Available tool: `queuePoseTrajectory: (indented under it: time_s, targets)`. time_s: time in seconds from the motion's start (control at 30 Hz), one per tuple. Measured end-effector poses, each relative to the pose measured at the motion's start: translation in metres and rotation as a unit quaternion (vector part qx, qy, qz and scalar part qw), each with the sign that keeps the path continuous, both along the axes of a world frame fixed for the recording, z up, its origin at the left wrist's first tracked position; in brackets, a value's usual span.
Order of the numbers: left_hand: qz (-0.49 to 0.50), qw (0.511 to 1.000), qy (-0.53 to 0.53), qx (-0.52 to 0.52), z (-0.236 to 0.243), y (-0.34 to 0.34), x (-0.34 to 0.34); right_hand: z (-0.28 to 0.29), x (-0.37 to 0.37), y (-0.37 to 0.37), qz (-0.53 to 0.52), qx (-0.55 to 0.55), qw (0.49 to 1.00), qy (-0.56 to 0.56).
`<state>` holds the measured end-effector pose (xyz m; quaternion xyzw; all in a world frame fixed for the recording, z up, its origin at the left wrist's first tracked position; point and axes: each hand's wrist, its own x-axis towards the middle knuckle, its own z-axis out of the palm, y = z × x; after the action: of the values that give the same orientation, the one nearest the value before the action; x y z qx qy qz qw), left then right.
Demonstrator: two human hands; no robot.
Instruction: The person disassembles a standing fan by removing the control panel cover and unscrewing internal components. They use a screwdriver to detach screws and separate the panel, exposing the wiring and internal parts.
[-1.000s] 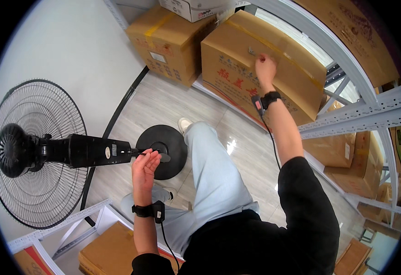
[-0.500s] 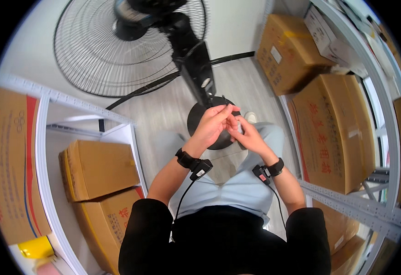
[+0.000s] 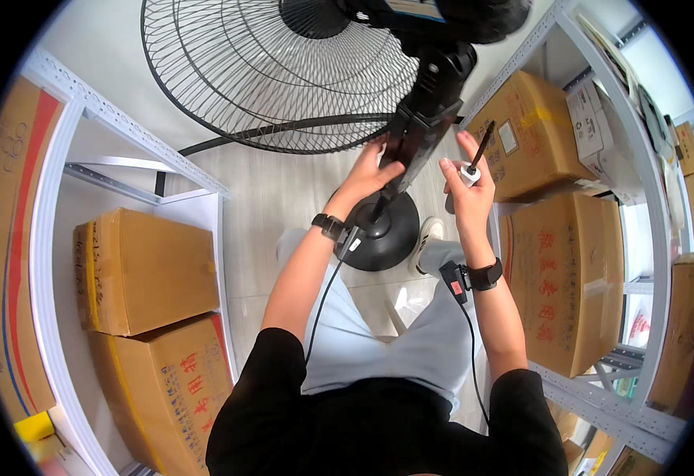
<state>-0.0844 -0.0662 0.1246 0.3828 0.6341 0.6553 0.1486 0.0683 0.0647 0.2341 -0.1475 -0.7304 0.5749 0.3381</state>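
A large black pedestal fan stands before me, its post (image 3: 419, 131) tilted in the view and its round base (image 3: 394, 246) on the floor. My left hand (image 3: 365, 178) grips the post from its left side, thumb across the front; some fingertips are hidden behind it. To the right of the post, my right hand (image 3: 474, 198) is closed round a screwdriver (image 3: 469, 173) with a pale handle and a dark shaft pointing up and away. The screwdriver's shaft is apart from the post. Above my left hand spreads the fan's wire cage (image 3: 276, 87).
Metal shelving (image 3: 137, 155) with cardboard boxes (image 3: 157, 274) rises on the left. More large boxes (image 3: 565, 278) fill the right-hand rack (image 3: 589, 401). A black strip (image 3: 204, 147) runs along the wall's foot. Dark cables hang from both wrist devices.
My hands, together above the base before, have parted. The left has gone onto the post; the right has moved right, with the screwdriver now plainly visible. The fan appears further right in view.
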Motion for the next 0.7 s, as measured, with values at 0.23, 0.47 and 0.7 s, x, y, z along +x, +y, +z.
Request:
queuePoseTrajectory:
  time_s: [0.23, 0.47, 0.7]
  targets:
    - [-0.205, 0.975, -0.085, 0.013, 0.004, 0.015, -0.037, 0.014, -0.043, -0.009, -0.069, 0.109, 0.991, 0.028]
    - [-0.199, 0.974, -0.104, 0.030, -0.020, 0.019, -0.046, 0.022, -0.050, -0.023, -0.049, 0.158, 0.986, 0.035]
    - [-0.130, 0.985, -0.102, -0.038, -0.031, 0.004, -0.050, 0.019, -0.049, -0.020, -0.046, 0.149, 0.987, 0.025]
